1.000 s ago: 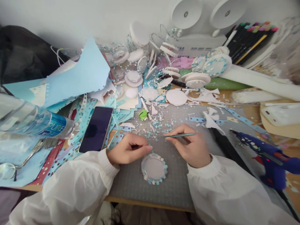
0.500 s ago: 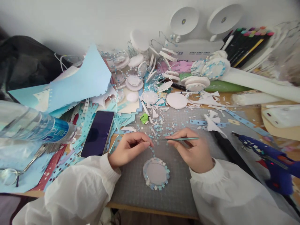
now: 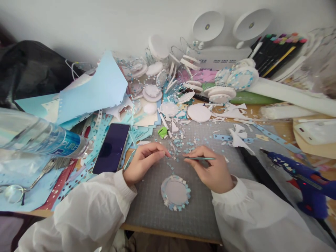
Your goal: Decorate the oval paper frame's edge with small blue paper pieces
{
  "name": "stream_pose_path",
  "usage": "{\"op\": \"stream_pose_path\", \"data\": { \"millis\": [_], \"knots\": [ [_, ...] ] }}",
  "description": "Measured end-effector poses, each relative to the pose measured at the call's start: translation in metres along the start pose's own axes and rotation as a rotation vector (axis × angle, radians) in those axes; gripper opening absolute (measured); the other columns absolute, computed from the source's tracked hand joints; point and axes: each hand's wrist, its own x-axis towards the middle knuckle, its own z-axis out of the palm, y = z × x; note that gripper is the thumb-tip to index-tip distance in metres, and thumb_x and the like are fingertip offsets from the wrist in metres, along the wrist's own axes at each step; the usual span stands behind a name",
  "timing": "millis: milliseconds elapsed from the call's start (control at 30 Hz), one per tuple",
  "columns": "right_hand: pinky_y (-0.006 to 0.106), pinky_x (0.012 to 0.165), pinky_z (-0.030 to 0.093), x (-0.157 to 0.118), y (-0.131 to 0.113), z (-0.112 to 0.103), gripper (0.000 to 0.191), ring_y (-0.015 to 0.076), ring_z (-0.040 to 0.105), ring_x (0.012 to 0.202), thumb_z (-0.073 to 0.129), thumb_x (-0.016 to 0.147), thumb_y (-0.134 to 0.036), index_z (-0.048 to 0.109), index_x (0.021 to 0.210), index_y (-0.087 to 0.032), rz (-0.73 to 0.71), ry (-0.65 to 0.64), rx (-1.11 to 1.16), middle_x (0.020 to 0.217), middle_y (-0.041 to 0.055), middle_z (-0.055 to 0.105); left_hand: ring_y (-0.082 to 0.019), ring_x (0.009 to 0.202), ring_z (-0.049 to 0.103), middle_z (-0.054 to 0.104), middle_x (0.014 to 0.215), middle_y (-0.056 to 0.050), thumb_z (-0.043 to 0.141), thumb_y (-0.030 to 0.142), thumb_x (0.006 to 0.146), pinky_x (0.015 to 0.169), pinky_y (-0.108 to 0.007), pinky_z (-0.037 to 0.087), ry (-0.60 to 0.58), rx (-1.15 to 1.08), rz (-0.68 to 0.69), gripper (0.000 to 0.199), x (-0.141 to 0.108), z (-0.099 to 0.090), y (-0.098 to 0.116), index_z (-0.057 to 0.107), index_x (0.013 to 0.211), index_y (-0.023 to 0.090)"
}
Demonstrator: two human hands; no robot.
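Observation:
My right hand pinches slim tweezers, their tips pointing left toward my other hand. My left hand has thumb and forefinger pressed together above the grey cutting mat; whatever may be between them is too small to make out. Below both hands lies a round white disc, ringed with small blue and white paper stars. More loose paper stars are scattered just beyond my fingertips, and a few lie between the hands and the disc.
A phone and water bottle are at left, with scissors nearby. A blue glue gun lies at right. Several white discs, paper scraps and a bright green piece crowd the back.
My right hand and the tweezers have shifted slightly left and down. My left hand stays almost in place, fingers still pinched. The disc rests as before; the view has moved a little.

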Motion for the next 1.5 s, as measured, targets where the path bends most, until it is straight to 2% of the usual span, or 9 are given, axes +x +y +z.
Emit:
{"op": "stream_pose_path", "data": {
  "millis": [200,400,467,567,633,933,1167,1500],
  "knots": [
    [0.029,0.054,0.050,0.002,-0.001,-0.002,0.015,0.0186,0.063,0.066,0.070,0.083,-0.029,0.061,0.075,-0.020,0.133,0.037,0.171,0.073,0.0046,0.066,-0.010,0.053,0.042,0.055,0.058,0.001,0.063,0.034,0.083,0.052,-0.023,0.030,0.024,-0.015,0.010,0.022,0.000,0.001,0.000,0.070,0.080,0.014],
    [0.025,0.050,0.050,0.006,-0.006,-0.005,0.019,0.0142,0.060,0.058,0.077,0.077,-0.029,0.060,0.071,-0.020,0.140,0.142,0.317,0.069,0.0022,0.063,-0.011,0.062,0.050,0.065,0.075,-0.003,0.065,0.036,0.082,0.055,-0.022,0.034,0.014,0.017,0.022,0.024,0.001,0.003,0.002,0.069,0.085,0.013],
    [0.024,0.049,0.051,0.006,-0.007,-0.005,0.020,0.0138,0.061,0.057,0.078,0.075,-0.029,0.061,0.072,-0.021,0.127,0.162,0.374,0.069,0.0015,0.063,-0.010,0.058,0.047,0.062,0.072,-0.002,0.066,0.037,0.082,0.052,-0.021,0.032,-0.004,0.069,0.018,0.025,0.001,0.005,0.004,0.068,0.088,0.013],
    [0.024,0.048,0.051,0.004,-0.009,-0.004,0.020,0.0155,0.064,0.060,0.079,0.075,-0.029,0.060,0.073,-0.022,0.123,0.185,0.436,0.069,0.0009,0.064,-0.007,0.048,0.033,0.044,0.056,0.005,0.066,0.037,0.082,0.045,-0.020,0.024,-0.078,0.152,-0.007,0.028,-0.001,0.007,0.005,0.066,0.094,0.011],
    [0.024,0.048,0.051,0.003,-0.010,-0.004,0.020,0.0157,0.065,0.060,0.079,0.075,-0.027,0.060,0.073,-0.022,0.118,0.190,0.457,0.068,0.0004,0.064,-0.006,0.046,0.029,0.035,0.053,0.008,0.064,0.035,0.083,0.044,-0.019,0.022,-0.122,0.184,-0.007,0.029,-0.002,0.007,0.004,0.065,0.096,0.010],
    [0.023,0.048,0.052,0.002,-0.015,-0.001,0.018,0.0166,0.067,0.063,0.077,0.077,-0.023,0.060,0.074,-0.021,0.098,0.165,0.486,0.069,0.0002,0.063,-0.006,0.047,0.027,0.033,0.052,0.008,0.063,0.031,0.083,0.045,-0.020,0.021,-0.119,0.232,0.028,0.025,-0.003,0.010,0.003,0.067,0.084,0.006],
    [0.024,0.050,0.051,0.001,-0.010,-0.001,0.019,0.0142,0.063,0.059,0.079,0.075,-0.025,0.060,0.076,-0.021,0.149,0.210,0.536,0.069,-0.0003,0.063,-0.006,0.047,0.027,0.033,0.052,0.007,0.063,0.030,0.083,0.045,-0.021,0.021,-0.116,0.267,0.049,0.025,-0.003,0.010,0.002,0.070,0.084,0.005],
    [0.019,0.052,0.050,0.001,-0.014,0.000,0.017,0.0098,0.060,0.057,0.077,0.076,-0.020,0.060,0.074,-0.021,0.173,0.153,0.571,0.070,-0.0008,0.064,-0.006,0.047,0.027,0.032,0.050,0.007,0.064,0.031,0.083,0.044,-0.021,0.021,-0.129,0.270,0.037,0.026,-0.002,0.010,0.003,0.072,0.085,0.006]
  ]
}}
